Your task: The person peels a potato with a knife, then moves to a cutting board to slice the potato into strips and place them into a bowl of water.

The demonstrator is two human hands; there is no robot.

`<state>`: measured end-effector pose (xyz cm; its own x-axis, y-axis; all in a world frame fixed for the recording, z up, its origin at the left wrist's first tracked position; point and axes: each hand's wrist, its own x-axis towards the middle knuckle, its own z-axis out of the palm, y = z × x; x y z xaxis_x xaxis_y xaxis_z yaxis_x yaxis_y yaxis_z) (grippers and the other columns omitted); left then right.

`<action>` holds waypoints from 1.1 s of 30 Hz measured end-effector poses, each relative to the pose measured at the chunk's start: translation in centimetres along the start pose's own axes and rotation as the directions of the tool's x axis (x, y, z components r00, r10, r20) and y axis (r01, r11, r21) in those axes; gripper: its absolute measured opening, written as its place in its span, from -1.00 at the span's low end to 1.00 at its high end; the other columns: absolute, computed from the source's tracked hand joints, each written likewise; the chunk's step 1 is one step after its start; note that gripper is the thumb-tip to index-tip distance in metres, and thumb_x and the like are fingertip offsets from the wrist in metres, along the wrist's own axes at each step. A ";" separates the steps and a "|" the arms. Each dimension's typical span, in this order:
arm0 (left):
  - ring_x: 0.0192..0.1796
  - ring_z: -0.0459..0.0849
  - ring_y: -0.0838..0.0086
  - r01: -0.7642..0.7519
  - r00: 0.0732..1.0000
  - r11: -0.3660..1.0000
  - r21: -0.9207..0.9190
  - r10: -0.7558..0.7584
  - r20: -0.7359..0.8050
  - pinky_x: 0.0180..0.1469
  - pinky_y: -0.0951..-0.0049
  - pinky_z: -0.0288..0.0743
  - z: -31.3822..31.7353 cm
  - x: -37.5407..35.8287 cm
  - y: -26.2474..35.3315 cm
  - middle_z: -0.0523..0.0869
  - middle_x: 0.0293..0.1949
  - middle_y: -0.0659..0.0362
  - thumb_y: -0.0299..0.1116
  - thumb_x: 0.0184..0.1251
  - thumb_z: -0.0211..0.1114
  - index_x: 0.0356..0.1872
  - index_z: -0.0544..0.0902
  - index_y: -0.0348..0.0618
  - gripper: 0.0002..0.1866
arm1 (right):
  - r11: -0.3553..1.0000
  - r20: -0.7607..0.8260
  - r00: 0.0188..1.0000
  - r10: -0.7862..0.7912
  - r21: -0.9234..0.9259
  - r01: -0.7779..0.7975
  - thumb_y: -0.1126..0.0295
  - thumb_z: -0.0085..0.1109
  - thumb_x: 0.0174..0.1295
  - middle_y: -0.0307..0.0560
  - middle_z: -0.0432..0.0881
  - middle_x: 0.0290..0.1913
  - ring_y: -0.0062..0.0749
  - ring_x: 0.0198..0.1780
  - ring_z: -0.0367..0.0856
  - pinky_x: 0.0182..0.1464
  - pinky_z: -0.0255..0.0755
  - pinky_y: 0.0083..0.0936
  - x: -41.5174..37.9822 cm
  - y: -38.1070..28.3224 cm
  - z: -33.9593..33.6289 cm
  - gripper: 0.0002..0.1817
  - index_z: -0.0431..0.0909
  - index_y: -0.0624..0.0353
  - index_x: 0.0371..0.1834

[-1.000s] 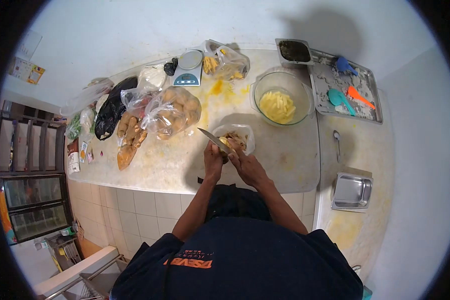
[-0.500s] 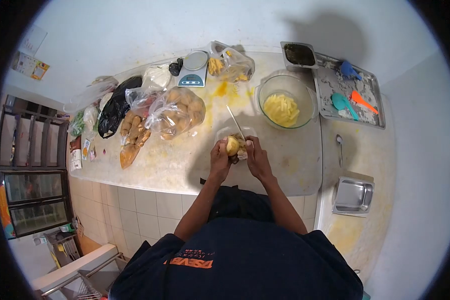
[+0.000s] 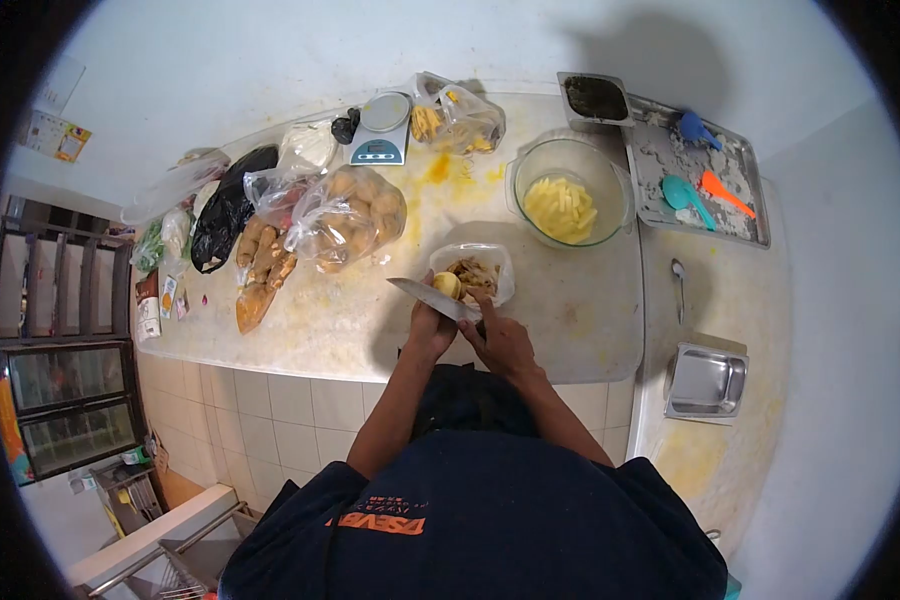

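Pale walls [image 3: 270, 70] close round a white, yellow-stained counter [image 3: 570, 320] in my remote head view, its near edge just ahead of the person's body. Near the middle of that edge, the bare left hand [image 3: 430, 328] has its grip closed round a pale yellow, round potato [image 3: 447, 285], to steady it, I judge. The right hand [image 3: 505, 345] has its grip clenched on the handle of a long, grey-bladed knife [image 3: 425, 293]; the blade slants across the near side of the potato, its tip towards the counter's left edge. I can't tell whether steel and potato touch. Just beyond the hands sits a translucent white plastic tub [image 3: 507, 275] with brown scraps [image 3: 475, 272] inside, probably kept close to catch whatever drops. Towards the far right corner, a clear round glass bowl [image 3: 575, 158] holds pale yellow sticks [image 3: 560, 208], likely set aside there to leave elbow room. Left of the hands, a clear plastic bag of brown, round potatoes [image 3: 365, 215] lies, I'd say, within easy reach.
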<state>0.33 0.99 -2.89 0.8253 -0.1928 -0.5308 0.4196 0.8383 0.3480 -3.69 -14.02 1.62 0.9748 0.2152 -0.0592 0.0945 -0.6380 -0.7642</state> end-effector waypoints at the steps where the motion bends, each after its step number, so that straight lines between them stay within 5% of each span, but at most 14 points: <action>1: -0.15 0.65 0.35 0.015 1.000 1.000 -0.023 -0.014 0.012 -0.04 0.25 0.62 -0.7 0.5 -0.1 0.66 -0.19 0.14 0.07 0.50 0.03 0.00 0.53 -0.15 -0.54 | 1.000 0.002 1.000 -0.006 -0.026 0.006 -0.02 0.04 0.37 0.11 0.62 -0.55 0.13 -0.46 0.64 -0.42 0.46 -0.05 0.0 0.1 0.1 -0.41 0.20 -0.11 0.40; 19: 0.15 0.54 0.18 0.017 0.999 1.000 -0.005 -0.017 0.048 0.27 0.11 0.45 -2.1 1.4 -1.0 0.56 0.11 0.00 0.07 0.53 -0.06 0.23 0.38 -0.26 -0.43 | 0.979 0.081 0.996 -0.044 -0.196 0.060 -0.09 -0.07 0.40 0.09 0.62 -0.56 0.11 -0.52 0.63 -0.46 0.48 -0.03 0.7 0.2 0.0 -0.33 0.01 -0.31 0.53; 22: -0.06 0.60 0.34 0.007 1.000 0.999 -0.049 -0.008 -0.018 -0.01 0.31 0.58 -1.5 0.9 -1.2 0.61 -0.08 0.10 -0.03 0.52 0.05 0.10 0.46 -0.21 -0.57 | 0.970 0.094 0.995 -0.041 -0.235 0.062 -0.07 -0.10 0.42 0.08 0.61 -0.58 0.11 -0.54 0.62 -0.48 0.47 -0.02 0.7 0.3 0.1 -0.35 0.00 -0.31 0.53; 25: 0.00 0.59 0.31 -0.051 0.998 0.999 -0.011 0.050 -0.029 0.09 0.26 0.56 -1.6 0.7 -1.2 0.60 -0.05 0.09 -0.04 0.56 -0.04 0.13 0.43 -0.24 -0.56 | 0.961 0.098 0.995 -0.031 -0.269 0.057 -0.07 -0.11 0.43 0.08 0.59 -0.60 0.12 -0.56 0.60 -0.50 0.46 -0.01 0.8 0.2 0.5 -0.37 0.01 -0.30 0.52; 28: -0.13 0.61 0.40 -0.057 0.994 0.998 0.000 0.057 -0.096 -0.05 0.36 0.61 0.2 -0.3 -0.9 0.60 -0.16 0.16 -0.07 0.57 -0.03 0.06 0.45 -0.20 -0.61 | 0.970 0.073 0.997 -0.032 -0.240 0.049 -0.07 -0.11 0.43 0.10 0.58 -0.61 0.14 -0.56 0.60 -0.51 0.45 -0.01 1.0 0.3 1.1 -0.41 0.07 -0.27 0.48; 31: -0.22 0.63 0.45 -0.022 0.999 0.999 0.041 0.021 0.026 -0.11 0.41 0.62 -2.3 0.7 -0.9 0.60 -0.20 0.19 -0.05 0.57 -0.04 0.03 0.46 -0.18 -0.62 | 0.976 0.044 0.999 -0.016 -0.218 0.025 -0.08 -0.12 0.43 0.13 0.57 -0.61 0.17 -0.54 0.60 -0.48 0.44 0.02 1.3 0.5 1.8 -0.45 0.13 -0.22 0.42; 33: -0.25 0.63 0.47 -0.021 0.998 0.998 0.062 0.026 -0.066 -0.11 0.40 0.62 -2.3 0.6 -1.4 0.60 -0.21 0.20 -0.05 0.58 -0.06 0.01 0.46 -0.17 -0.63 | 0.979 0.043 0.999 0.020 -0.206 -0.011 -0.09 -0.15 0.44 0.16 0.60 -0.56 0.20 -0.49 0.62 -0.43 0.46 0.04 1.7 0.5 2.0 -0.47 0.16 -0.17 0.38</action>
<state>-0.63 0.93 -5.49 0.8091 -0.1373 -0.5714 0.4245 0.8089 0.4068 -2.35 -12.43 -0.16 0.9668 0.2341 -0.1026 0.1233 -0.7788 -0.6150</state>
